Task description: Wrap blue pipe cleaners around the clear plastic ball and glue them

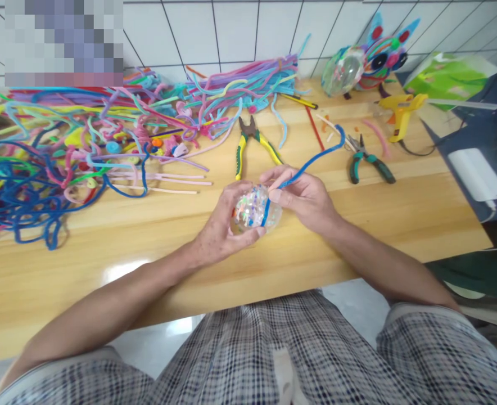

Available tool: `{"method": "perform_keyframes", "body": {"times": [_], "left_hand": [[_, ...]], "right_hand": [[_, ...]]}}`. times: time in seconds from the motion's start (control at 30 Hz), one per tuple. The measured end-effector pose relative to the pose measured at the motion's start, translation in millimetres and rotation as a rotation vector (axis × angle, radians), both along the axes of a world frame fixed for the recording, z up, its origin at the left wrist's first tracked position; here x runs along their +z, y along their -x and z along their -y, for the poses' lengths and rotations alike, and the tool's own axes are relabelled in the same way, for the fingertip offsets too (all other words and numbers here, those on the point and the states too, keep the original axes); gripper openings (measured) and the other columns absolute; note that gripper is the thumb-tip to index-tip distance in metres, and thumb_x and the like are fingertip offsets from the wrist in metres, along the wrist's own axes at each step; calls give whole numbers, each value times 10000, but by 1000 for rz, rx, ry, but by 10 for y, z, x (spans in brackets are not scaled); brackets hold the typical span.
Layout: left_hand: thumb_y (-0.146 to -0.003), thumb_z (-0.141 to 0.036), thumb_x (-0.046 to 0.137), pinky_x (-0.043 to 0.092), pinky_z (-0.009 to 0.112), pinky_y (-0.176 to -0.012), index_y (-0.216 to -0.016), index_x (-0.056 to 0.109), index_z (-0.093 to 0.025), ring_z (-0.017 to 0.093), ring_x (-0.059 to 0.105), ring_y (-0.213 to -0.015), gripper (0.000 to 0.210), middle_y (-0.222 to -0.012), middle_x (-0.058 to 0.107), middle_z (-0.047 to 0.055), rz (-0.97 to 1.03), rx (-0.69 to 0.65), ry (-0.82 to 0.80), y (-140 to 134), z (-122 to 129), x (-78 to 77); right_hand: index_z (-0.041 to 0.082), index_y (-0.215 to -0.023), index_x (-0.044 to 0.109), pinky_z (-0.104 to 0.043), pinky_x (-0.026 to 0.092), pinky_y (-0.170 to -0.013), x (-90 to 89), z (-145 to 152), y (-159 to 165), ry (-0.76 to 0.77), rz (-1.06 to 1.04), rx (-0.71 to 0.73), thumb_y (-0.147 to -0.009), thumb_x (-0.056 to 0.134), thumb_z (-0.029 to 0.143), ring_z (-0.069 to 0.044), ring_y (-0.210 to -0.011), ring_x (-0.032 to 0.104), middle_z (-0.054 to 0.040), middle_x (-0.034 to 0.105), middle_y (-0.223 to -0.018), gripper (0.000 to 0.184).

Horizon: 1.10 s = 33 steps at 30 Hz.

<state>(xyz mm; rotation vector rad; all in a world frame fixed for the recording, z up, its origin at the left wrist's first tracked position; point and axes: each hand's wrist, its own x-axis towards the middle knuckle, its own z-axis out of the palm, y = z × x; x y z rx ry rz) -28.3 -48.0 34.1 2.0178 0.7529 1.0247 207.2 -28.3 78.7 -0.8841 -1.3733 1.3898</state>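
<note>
A clear ball with colourful confetti-like bits sits in my left hand, whose fingers wrap its left side and thumb presses the front. A blue pipe cleaner runs across the ball's surface and on past my right hand. My right thumb and fingers pinch the pipe cleaner at the ball's upper right. Its free end bends up toward the right, with a pale strip beside that tip. Just beyond my hands lie yellow-green pliers, jaws pointing away.
Heaped pipe cleaners cover the table's back left, blue coils nearest me. At right are teal pliers, a yellow glue gun with its cord, and a white power bank. Another clear ball and a decorated figure stand by the tiled wall.
</note>
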Motion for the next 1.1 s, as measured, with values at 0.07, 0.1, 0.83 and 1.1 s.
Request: {"method": "perform_keyframes", "body": {"times": [0.07,0.1,0.83,1.1], "left_hand": [[-1009,-491,803,496,629,-1297,-1645,381,-326,354,529,-1533,781,-1592,516,160,-9,-12,5,0,-1,12],[-1012,-489,799,496,624,-1299,-1646,378,-328,352,527,-1535,778,-1595,514,159,-13,-18,9,0,-1,18],[-1042,-539,767,565,509,-1195,-1576,447,-296,312,644,-1371,669,-1510,601,123,23,36,100,-53,10,14],[-1060,-488,745,580,482,-1160,-1548,467,-301,289,650,-1330,592,-1481,608,108,56,8,85,-67,13,46]], "right_hand": [[240,-903,750,-390,656,-1003,-12,-8,9,17,2,-1,-815,976,594,-221,-1094,769,-40,794,-1123,429],[239,-907,747,-390,654,-1000,-19,-12,14,24,2,0,-813,975,602,-222,-1091,769,-40,793,-1121,439],[260,-897,774,-448,590,-1100,39,94,61,-237,110,-111,-934,885,561,-241,-1116,748,-56,803,-1121,323],[245,-902,764,-423,605,-1049,-40,51,100,-160,99,-108,-892,908,611,-237,-1093,750,-60,798,-1112,393]]}}
